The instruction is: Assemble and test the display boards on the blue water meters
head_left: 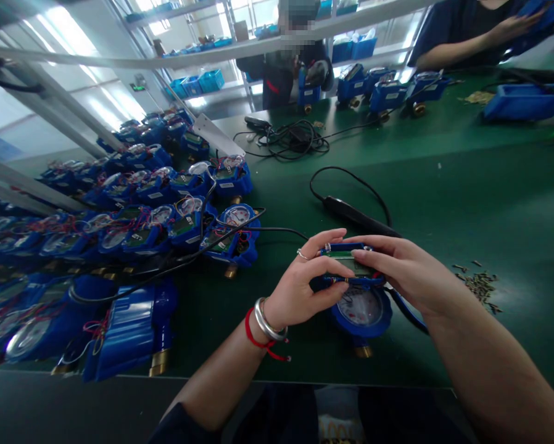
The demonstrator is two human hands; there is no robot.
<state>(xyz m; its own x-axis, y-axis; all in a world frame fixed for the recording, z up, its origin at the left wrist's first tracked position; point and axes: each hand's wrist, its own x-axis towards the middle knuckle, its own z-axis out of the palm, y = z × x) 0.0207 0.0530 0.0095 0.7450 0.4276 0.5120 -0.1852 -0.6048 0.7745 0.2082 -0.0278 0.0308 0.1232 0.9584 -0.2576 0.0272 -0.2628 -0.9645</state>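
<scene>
Your left hand (305,283): half closed, gripping the left end of the meter (360,305), on the table (443,191); your right hand (409,271): curled around its far side, thumb on circuit board (360,267)

Just had one head cam looking forward/down from above the bench's (480,191) near edge, close to both hands (293,290).
</scene>
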